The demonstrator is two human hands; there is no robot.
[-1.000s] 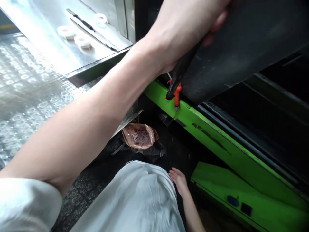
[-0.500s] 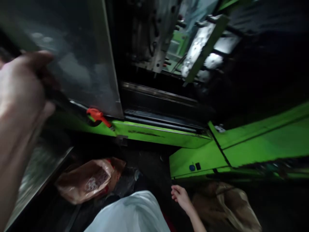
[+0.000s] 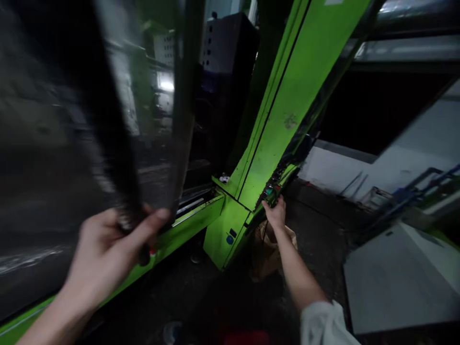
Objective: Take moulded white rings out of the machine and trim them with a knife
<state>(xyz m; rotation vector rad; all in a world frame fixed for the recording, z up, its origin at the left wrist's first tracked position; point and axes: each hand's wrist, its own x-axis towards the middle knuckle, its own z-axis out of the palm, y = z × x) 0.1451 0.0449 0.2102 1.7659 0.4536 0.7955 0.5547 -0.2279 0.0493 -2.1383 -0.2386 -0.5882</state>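
Note:
My left hand [image 3: 111,249] is wrapped round the lower part of a black door handle [image 3: 115,129] on the sliding machine door [image 3: 46,177], which has a window. The door's right edge stands near the green machine post [image 3: 283,105], with a narrow dark gap between. My right hand [image 3: 276,213] is at the side of the post, its thumb and fingers apart, by small green and red buttons [image 3: 271,190]. Whether its fingertips touch them I cannot tell.
Below my right hand a brown bag [image 3: 268,258] stands on the dark floor. A pale grey cabinet [image 3: 398,278] is at the lower right, with blue pipes [image 3: 413,191] behind it. The green lower rail [image 3: 194,218] runs leftward from the post.
The door has slid right with my left hand on its handle, narrowing the opening. My right hand has risen from near my body to the buttons. The view has turned right.

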